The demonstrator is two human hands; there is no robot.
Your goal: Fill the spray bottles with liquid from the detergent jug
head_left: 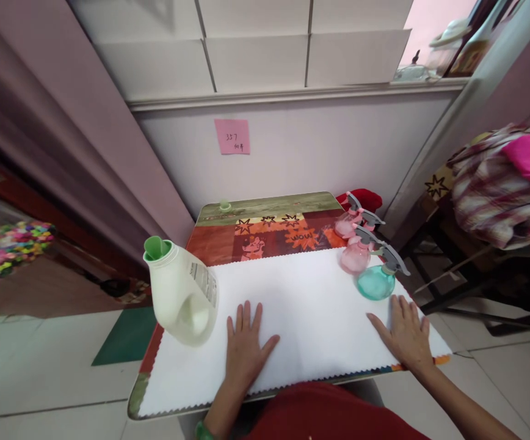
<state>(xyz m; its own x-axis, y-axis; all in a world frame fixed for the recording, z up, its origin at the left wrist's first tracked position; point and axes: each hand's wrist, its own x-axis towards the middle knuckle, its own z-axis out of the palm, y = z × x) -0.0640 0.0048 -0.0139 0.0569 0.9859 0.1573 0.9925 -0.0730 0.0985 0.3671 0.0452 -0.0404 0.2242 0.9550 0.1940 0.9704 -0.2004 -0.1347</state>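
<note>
Both hands lay flat on a white cloth (320,305) spread over the near part of a small patterned table (269,238) in the lower centre of the frame. The left hand (246,345) pressed palm-down near the cloth's middle, fingers spread, closed on nothing. The right hand (405,333) rested the same way by the cloth's right edge, likewise open and empty.

The cloth looked thin, light and limp, with a zigzag-cut hem along the near side, where it reached the table's edge. It would likely fold and sag when lifted and could slide on the smooth tabletop, so the corners or the near hem seemed the soundest places to pinch it (a flat palm can only push or smooth it).

At lower left a white detergent jug (185,299) stood on the cloth's left end, just beside the left hand but apart from it, its green spout (157,247) uncovered. It appeared bulky enough to pin that end down. A small green cap (225,206) sat at the table's far edge; whether it belonged to the jug could not be told.

Along the table's right side stood three spray bottles. The teal spray bottle (375,282) was just above the right hand's fingertips, and two pink spray bottles (355,255) were behind it. A pink sticky note (232,135) hung on the wall in the upper centre.
</note>
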